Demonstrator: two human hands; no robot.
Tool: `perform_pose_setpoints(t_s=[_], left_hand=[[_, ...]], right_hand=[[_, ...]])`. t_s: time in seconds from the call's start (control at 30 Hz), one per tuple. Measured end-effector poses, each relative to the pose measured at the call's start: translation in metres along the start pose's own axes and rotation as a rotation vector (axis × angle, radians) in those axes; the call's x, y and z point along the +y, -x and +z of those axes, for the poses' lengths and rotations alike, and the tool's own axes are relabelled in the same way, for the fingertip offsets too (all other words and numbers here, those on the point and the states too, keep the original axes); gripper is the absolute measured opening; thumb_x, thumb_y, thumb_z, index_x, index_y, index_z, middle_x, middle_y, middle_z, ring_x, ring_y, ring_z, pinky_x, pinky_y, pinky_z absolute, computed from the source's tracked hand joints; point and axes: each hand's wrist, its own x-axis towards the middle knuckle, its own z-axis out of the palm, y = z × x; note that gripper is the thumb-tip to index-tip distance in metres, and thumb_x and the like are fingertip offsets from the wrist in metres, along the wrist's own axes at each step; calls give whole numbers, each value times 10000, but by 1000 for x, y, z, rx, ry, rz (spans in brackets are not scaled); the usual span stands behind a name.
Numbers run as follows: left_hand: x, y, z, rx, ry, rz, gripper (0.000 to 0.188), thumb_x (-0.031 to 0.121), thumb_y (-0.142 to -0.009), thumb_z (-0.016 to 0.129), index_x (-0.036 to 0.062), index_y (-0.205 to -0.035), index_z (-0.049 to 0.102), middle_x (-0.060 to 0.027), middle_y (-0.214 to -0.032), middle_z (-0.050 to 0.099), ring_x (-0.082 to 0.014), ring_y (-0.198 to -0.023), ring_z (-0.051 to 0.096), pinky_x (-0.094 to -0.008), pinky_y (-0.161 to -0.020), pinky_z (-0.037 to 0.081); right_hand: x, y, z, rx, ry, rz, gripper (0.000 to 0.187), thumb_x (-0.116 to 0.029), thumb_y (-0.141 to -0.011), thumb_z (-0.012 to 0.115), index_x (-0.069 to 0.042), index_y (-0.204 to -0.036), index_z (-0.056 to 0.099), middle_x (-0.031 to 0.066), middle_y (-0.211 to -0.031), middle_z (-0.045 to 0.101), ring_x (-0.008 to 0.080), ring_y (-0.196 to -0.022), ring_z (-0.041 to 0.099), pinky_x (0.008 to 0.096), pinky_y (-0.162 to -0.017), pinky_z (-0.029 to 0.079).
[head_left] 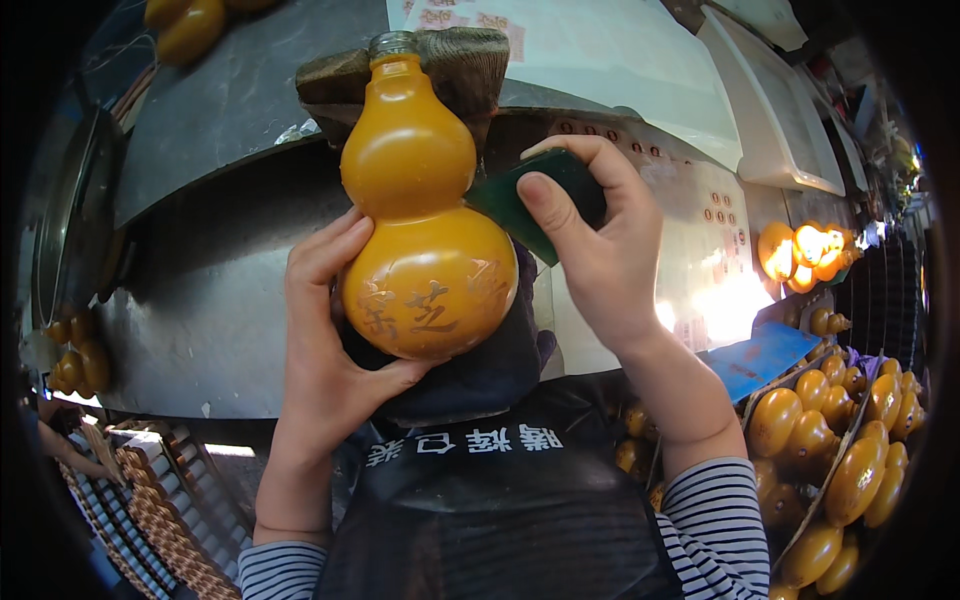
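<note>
A yellow gourd-shaped bottle (410,145) with a clear threaded neck lies in front of me, its neck end on a notched wooden block (470,65). Its rounder lower half bears brownish-gold lettering and rests over a dark cushion (470,390) at my apron. My left hand (325,340) grips this lower half, thumb under the base and fingers along the left side. Between the thumb and fingers of my right hand (610,240) is a dark green flat slab (535,205), scraper-like. Its edge comes up to the bottle's waist on the right; whether it touches, I cannot tell.
Printed sheets (700,225) lie on the bench to the right, with a white-framed panel (775,100) beyond. Crates of similar yellow bottles (800,420) stand at lower right, near a blue sheet (765,350). More bottles (190,30) sit at the upper left.
</note>
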Motion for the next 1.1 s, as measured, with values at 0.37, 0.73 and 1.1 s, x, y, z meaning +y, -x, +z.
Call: perform_pose_setpoints(t_s=[0.37, 0.73, 1.1], left_hand=[[23, -4, -2, 14, -121, 35, 840, -34, -555, 774, 127, -1326, 483, -151, -1311, 415, -308, -1226, 423, -383, -1038, 371], [27, -1, -2, 32, -244, 9, 885, -21, -548, 792, 192, -1355, 498, -133, -1286, 441, -312, -1137, 439, -383, -986, 375], [1, 4, -1, 51, 56, -44, 898, -36, -569, 723, 64, -1387, 366, -142, -1425, 344, -280, -1317, 382, -399, -1080, 346]], right_hand=[[-12, 48, -3, -52, 435, -757, 223, -55, -719, 699, -76, -939, 670, 7, -854, 640, 126, -760, 577, 262, -632, 401], [-40, -1, 21, -81, 282, -282, 252, -16, -764, 729, -19, -997, 634, 80, -861, 629, 193, -725, 615, 287, -696, 491], [-27, 55, -47, -474, -125, 45, 104, -36, -839, 639, -22, -942, 643, 55, -827, 608, 162, -843, 595, 293, -763, 487]])
